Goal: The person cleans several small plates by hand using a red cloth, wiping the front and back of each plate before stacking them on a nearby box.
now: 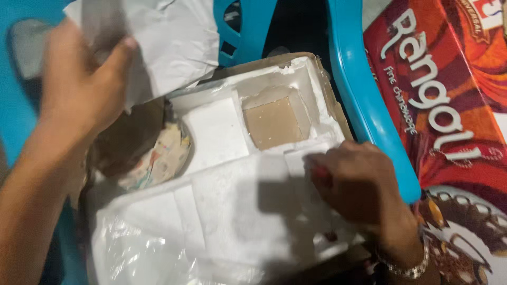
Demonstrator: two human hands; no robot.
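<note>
My left hand [79,84] is raised at the upper left, gripping a crumpled sheet of white wrapping paper [169,42] between thumb and fingers. My right hand [359,182], with a metal bracelet on its wrist, rests with curled fingers on the edge of a white foam packing block [237,200] inside an open cardboard box [332,100]. Whether it grips the foam I cannot tell. The foam has a square recess showing brown cardboard [274,124]. A round patterned dish [158,158] lies partly hidden in the box at the left.
The box sits on a blue plastic chair [369,121]. A large red and orange printed carton [449,105] lies at the right. Clear plastic film [137,248] covers the foam's near left corner.
</note>
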